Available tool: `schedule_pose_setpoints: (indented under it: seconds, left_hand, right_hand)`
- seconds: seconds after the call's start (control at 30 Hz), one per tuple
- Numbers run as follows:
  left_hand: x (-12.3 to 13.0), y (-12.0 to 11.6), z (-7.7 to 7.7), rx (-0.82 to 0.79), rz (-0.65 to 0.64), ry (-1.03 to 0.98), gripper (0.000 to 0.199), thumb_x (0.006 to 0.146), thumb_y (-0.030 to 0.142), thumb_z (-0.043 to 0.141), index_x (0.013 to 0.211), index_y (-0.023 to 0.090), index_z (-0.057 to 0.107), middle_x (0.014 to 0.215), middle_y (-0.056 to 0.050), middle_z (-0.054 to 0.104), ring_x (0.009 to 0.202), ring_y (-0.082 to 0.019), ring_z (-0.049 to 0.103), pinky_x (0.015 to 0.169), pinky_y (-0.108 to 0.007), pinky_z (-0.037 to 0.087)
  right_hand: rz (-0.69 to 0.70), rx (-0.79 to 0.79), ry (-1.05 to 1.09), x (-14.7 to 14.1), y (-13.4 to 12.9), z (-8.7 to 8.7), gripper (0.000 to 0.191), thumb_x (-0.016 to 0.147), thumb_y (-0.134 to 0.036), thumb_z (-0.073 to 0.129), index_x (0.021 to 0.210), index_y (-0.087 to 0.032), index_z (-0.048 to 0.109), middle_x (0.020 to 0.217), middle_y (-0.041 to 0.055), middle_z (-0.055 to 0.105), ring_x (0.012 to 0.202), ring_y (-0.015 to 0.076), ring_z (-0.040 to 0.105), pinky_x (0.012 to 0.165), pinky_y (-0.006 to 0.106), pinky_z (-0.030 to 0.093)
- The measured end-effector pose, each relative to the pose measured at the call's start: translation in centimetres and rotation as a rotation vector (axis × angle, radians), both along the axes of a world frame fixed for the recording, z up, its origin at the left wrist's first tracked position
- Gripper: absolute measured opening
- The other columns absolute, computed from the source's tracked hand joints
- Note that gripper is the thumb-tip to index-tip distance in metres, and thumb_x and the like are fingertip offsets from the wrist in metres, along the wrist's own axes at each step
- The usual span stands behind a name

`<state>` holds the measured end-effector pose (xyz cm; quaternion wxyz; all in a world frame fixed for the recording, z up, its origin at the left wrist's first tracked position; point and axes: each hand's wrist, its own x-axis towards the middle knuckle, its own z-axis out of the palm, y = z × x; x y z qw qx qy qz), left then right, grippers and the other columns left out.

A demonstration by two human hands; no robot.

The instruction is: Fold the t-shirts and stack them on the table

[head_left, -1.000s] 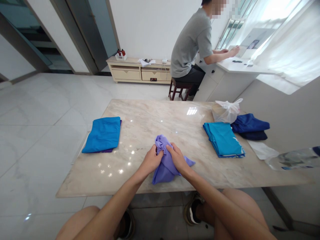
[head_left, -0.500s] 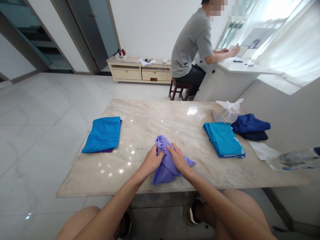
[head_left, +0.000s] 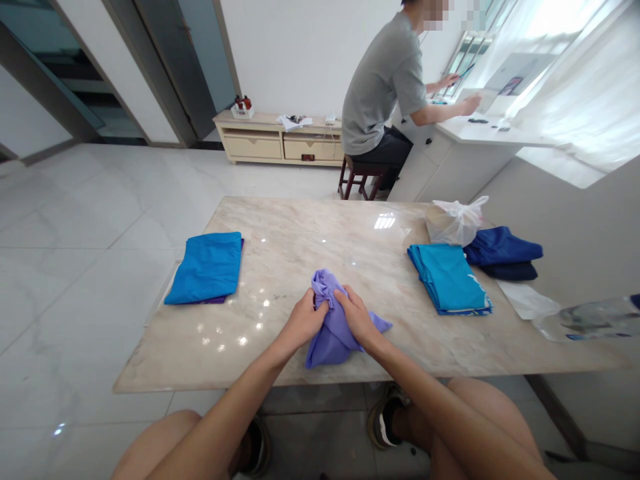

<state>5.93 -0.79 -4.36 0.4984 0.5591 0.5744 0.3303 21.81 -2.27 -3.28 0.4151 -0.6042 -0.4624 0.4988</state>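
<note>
A light purple cloth lies bunched near the front edge of the marble table, its upper end gathered and one pointed corner sticking out to the right. My left hand grips its gathered part from the left, thumb on top. From the right, my right hand pinches the same cloth close beside the left thumb. A folded blue cloth with a purple one under it lies at the table's left. On the right is a folded turquoise cloth with white marks.
Behind the turquoise cloth are a white plastic bag and dark blue cloth. A clear bottle lies at the right edge. Beyond the table, a person sits on a stool at a white desk.
Both my hands and the purple cloth look almost unmoved. The seated person's hands have moved apart, and one now holds up a thin object.
</note>
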Motion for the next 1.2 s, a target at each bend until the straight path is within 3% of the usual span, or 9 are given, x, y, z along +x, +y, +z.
schedule_pose_setpoints:
  seconds: [0.3, 0.63, 1.2]
  left_hand:
    - [-0.02, 0.06, 0.01, 0.006, -0.013, 0.009, 0.025, 0.097, 0.023, 0.066, 0.121, 0.019, 0.071, 0.123, -0.013, 0.081, 0.117, -0.03, 0.076, 0.109, -0.043, 0.057]
    - [0.03, 0.11, -0.71, -0.009, -0.041, -0.013, 0.026, 0.098, 0.024, 0.063, 0.123, 0.018, 0.068, 0.128, -0.014, 0.079, 0.116, -0.029, 0.075, 0.106, -0.042, 0.057]
    - [-0.02, 0.09, -0.31, -0.017, -0.028, -0.004, 0.028, 0.098, 0.023, 0.065, 0.125, 0.019, 0.07, 0.126, -0.012, 0.079, 0.117, -0.029, 0.075, 0.109, -0.041, 0.056]
  right_hand:
    - [0.022, 0.01, 0.015, 0.04, 0.0, 0.13, 0.032, 0.095, -0.061, 0.061, 0.096, -0.03, 0.069, 0.11, 0.0041, 0.078, 0.11, 0.0307, 0.069, 0.105, 0.045, 0.052]
    - [-0.024, -0.001, -0.018, -0.07, -0.12, 0.35, 0.029, 0.095, -0.057, 0.061, 0.096, -0.029, 0.072, 0.115, 0.0052, 0.082, 0.124, 0.0328, 0.07, 0.11, 0.044, 0.053]
    - [-0.024, -0.038, -0.028, -0.23, -0.09, 0.6, 0.031, 0.094, -0.058, 0.059, 0.097, -0.029, 0.071, 0.114, 0.0057, 0.08, 0.121, 0.0313, 0.071, 0.11, 0.042, 0.053]
